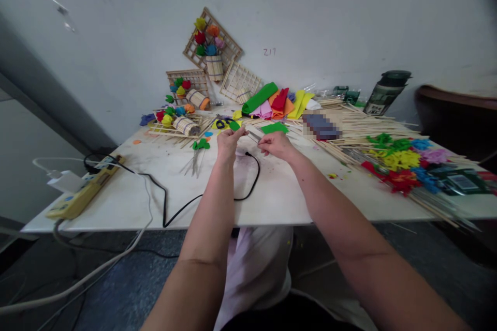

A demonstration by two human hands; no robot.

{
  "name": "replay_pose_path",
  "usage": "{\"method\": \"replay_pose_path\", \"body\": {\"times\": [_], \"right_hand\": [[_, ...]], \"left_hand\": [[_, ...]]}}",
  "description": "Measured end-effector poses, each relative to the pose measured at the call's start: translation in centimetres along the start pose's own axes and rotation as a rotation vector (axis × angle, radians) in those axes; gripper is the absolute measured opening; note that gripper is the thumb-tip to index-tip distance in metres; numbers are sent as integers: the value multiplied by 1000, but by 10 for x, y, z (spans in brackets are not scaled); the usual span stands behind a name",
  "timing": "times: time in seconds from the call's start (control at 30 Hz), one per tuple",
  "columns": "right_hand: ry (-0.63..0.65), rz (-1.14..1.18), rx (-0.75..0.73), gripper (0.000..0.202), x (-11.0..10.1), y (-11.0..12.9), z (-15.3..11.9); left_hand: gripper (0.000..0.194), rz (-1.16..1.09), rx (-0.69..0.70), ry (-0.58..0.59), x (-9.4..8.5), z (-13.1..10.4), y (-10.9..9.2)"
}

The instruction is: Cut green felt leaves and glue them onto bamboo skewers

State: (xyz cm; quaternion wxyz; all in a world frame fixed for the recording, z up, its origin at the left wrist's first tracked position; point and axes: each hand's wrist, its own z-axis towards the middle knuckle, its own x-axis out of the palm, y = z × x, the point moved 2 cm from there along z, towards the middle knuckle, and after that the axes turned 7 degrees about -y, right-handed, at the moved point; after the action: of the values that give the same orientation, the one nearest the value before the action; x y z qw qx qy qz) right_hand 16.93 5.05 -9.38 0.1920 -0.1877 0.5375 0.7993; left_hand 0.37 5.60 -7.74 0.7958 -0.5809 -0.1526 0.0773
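Near the middle of the table, my left hand [230, 144] pinches a small green felt piece [234, 125]. My right hand [276, 145] is closed just beside it, with thumb and fingers together. Between the two hands lies a narrow pale, silvery item [254, 134]; what it is, and which hand grips it, is too small to tell. A flat green felt sheet [275, 128] rests just behind my right hand. Left of my left hand are green felt shapes on thin wire stems [200, 145]. Dark-handled scissors [225, 123] lie on yellow felt behind my left hand.
A yellow power strip [83, 191] sits at left, and a black cable [256, 176] crosses the table under my arms. Wooden sticks [365, 126], colourful felt bundles [399, 158] and a dark bottle [388, 93] are at right. Flower-decorated lattices [229, 36] lean on the wall.
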Motion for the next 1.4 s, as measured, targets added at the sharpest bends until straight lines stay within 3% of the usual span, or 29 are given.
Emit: {"method": "replay_pose_path", "body": {"times": [0.43,0.6,1.4], "right_hand": [[38,1,-5,8,-2,0,-1],[49,17,-9,7,-4,2,-1],[50,60,51,6,-7,9,-4]], "left_hand": [[33,-38,-28,-14,0,-2,-7],[38,-50,14,-102,-3,-1,-8],[32,-108,34,-301,-7,6,-9]]}}
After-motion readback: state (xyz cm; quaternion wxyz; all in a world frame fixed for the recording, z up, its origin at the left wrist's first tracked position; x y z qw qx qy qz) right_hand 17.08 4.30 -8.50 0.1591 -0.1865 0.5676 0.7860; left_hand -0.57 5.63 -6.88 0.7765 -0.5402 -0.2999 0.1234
